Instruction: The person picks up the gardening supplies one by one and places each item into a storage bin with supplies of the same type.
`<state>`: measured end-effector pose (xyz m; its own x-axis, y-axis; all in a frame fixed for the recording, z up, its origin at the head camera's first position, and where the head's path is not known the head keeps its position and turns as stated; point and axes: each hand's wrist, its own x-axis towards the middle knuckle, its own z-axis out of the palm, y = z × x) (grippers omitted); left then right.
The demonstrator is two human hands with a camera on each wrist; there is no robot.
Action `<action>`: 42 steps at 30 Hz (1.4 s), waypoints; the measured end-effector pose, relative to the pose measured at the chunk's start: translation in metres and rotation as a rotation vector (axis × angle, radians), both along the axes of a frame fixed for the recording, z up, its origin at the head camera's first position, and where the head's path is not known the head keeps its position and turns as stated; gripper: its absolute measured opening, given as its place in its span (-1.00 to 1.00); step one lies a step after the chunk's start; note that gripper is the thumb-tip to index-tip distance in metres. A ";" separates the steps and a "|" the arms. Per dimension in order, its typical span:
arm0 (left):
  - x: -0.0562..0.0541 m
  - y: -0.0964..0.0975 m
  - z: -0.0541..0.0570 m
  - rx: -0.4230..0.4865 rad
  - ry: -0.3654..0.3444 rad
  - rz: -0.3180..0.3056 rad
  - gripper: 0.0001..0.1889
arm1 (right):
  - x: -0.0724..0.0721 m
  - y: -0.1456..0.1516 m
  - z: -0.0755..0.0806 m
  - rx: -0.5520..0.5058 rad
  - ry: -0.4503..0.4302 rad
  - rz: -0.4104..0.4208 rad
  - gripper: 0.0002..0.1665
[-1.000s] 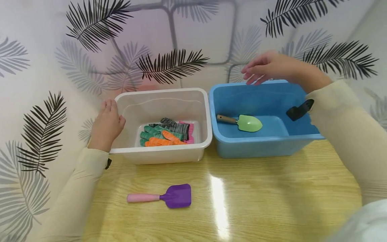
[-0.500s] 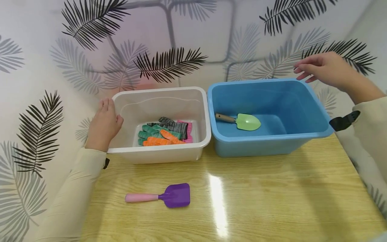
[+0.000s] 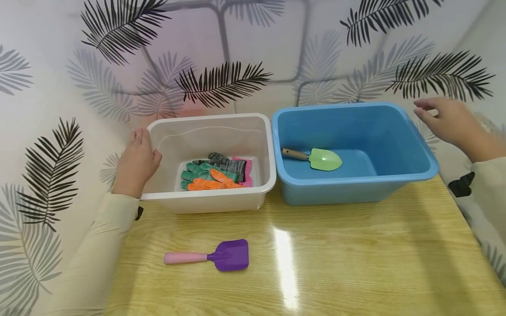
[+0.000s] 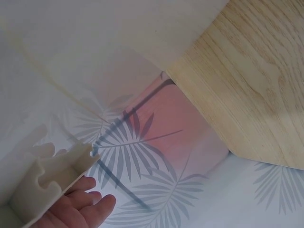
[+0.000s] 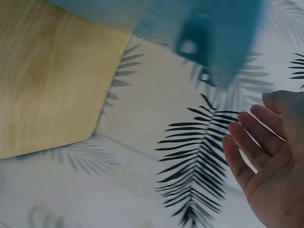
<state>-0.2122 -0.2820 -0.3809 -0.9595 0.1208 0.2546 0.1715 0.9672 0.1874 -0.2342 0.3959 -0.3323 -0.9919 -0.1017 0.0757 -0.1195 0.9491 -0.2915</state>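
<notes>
My left hand (image 3: 135,164) rests at the left rim of a white plastic bin (image 3: 213,199), its fingers relaxed. Seen from below in the left wrist view, the fingers (image 4: 83,204) show past the underside of the bin's rim (image 4: 52,183). My right hand (image 3: 452,123) holds nothing and hovers just right of a blue plastic bin (image 3: 336,191). Its fingers (image 5: 240,159) are spread and slightly bent in the right wrist view. Inside the white bin lie green gloves (image 3: 193,173), orange gloves (image 3: 205,184), a grey-black glove (image 3: 233,166) and a pink item (image 3: 248,173). A green trowel (image 3: 325,159) with a wooden handle lies in the blue bin.
A purple toy shovel (image 3: 232,255) with a pink handle lies on the wooden table (image 3: 336,263) in front of the bins. The two bins stand side by side at the back. Behind them hangs a leaf-patterned cloth (image 3: 261,44).
My right hand has moved right, from above the blue bin to beyond its right end, and lower in the last half second. The left hand stays on the white bin's rim.
</notes>
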 end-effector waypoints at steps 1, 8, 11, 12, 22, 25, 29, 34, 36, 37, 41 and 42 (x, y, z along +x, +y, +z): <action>0.000 0.000 0.000 -0.003 -0.003 0.002 -0.36 | 0.000 0.002 -0.005 -0.004 -0.003 0.001 -0.35; 0.003 -0.001 -0.003 -0.004 -0.008 0.003 -0.36 | 0.005 0.009 -0.031 -0.047 -0.075 -0.043 -0.26; 0.004 -0.001 -0.004 0.000 -0.004 0.007 -0.36 | 0.007 0.007 -0.034 -0.026 -0.095 -0.062 -0.24; 0.005 -0.001 -0.005 0.000 -0.003 0.008 -0.36 | 0.007 0.006 -0.034 -0.015 -0.101 -0.062 -0.23; 0.009 -0.004 -0.003 -0.019 -0.021 0.012 -0.37 | 0.004 -0.001 -0.030 0.149 -0.129 0.012 -0.27; 0.009 -0.003 -0.003 -0.016 -0.023 0.010 -0.37 | 0.005 0.000 -0.033 0.147 -0.140 0.005 -0.26; 0.008 -0.001 -0.002 -0.012 -0.023 0.009 -0.36 | 0.006 0.002 -0.035 0.139 -0.136 -0.005 -0.26; 0.007 -0.002 0.001 -0.015 -0.022 0.008 -0.36 | 0.006 0.002 -0.035 0.143 -0.133 0.001 -0.25; 0.006 -0.002 0.002 -0.017 -0.019 0.006 -0.36 | 0.005 0.002 -0.035 0.152 -0.129 0.004 -0.25; 0.006 -0.001 0.003 -0.018 -0.021 0.005 -0.36 | 0.004 0.002 -0.035 0.154 -0.126 0.006 -0.25; 0.003 -0.001 0.005 0.000 -0.046 0.009 -0.36 | 0.003 0.003 -0.035 0.160 -0.129 0.001 -0.25; 0.002 -0.001 0.005 0.010 -0.057 0.011 -0.36 | 0.003 0.003 -0.035 0.158 -0.133 -0.002 -0.25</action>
